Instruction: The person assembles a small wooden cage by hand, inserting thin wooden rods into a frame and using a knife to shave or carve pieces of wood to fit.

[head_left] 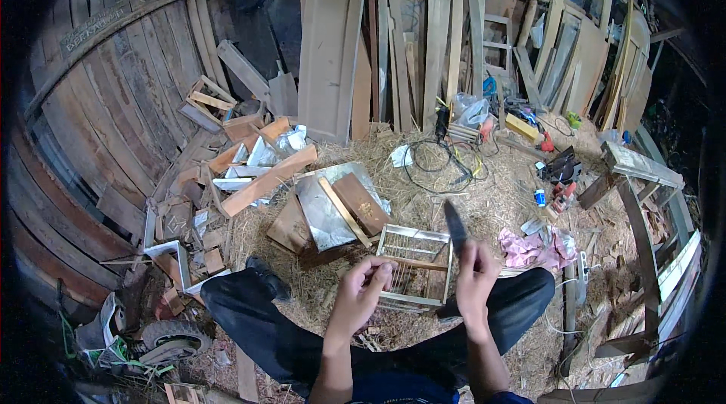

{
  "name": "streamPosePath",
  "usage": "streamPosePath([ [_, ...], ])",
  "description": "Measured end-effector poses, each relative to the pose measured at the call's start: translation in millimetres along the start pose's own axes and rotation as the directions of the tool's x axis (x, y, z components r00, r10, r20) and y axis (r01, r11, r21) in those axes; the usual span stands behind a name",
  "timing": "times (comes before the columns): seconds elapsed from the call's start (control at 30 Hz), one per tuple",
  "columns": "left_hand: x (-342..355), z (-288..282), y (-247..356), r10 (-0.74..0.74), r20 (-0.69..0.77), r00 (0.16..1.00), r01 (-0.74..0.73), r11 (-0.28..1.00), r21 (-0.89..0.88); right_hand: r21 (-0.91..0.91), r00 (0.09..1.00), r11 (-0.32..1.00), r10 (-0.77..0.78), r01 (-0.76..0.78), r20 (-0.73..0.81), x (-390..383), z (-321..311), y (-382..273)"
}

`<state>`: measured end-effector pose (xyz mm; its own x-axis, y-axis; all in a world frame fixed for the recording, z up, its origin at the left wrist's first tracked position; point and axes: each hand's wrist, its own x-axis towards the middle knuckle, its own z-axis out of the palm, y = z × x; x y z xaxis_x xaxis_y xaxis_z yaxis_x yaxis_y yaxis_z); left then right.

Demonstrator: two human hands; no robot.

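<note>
While the right hand (478, 275) clamps its fingers on one knife (456, 227), the left hand (358, 294) has thumb and fingers together. Below them lies one barred wooden frame (420, 262).

Work area contains two bare hands (359, 292), two trousered legs (261, 328), one knife (455, 228), one pink cloth (558, 251), one tyre (165, 330)

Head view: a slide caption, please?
Right hand holding a knife, left hand curled, by a barred wooden frame.
</note>
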<state>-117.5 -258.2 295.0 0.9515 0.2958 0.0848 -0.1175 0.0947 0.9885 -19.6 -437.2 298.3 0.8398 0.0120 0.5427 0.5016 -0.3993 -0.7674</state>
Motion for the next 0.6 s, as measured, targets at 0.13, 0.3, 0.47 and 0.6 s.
streamPosePath([
  [0.13, 0.5, 2.6, -0.2, 0.004, 0.034, 0.999, -0.005, 0.999, 0.033, -0.023, 0.986, 0.994, -0.104, 0.108, 0.133, -0.3, 4.9, -7.6],
  [0.3, -0.5, 4.7, 0.2, -0.017, 0.06, 0.998, 0.012, 0.997, 0.082, -0.02, 0.993, 0.998, -0.056, 0.058, 0.103, 3.7, 6.4, -8.6],
  [0.47, -1.4, 0.5, 0.0, -0.005, 0.038, 0.999, 0.002, 0.997, 0.079, -0.029, 0.997, 0.997, -0.073, 0.074, 0.038, 4.7, -0.5, -0.6],
  [0.6, -1.4, 6.3, -5.3, -0.018, 0.038, 0.999, 0.016, 0.998, 0.056, -0.059, 0.992, 0.991, -0.114, 0.117, 0.055, 1.7, 2.5, -14.7],
])
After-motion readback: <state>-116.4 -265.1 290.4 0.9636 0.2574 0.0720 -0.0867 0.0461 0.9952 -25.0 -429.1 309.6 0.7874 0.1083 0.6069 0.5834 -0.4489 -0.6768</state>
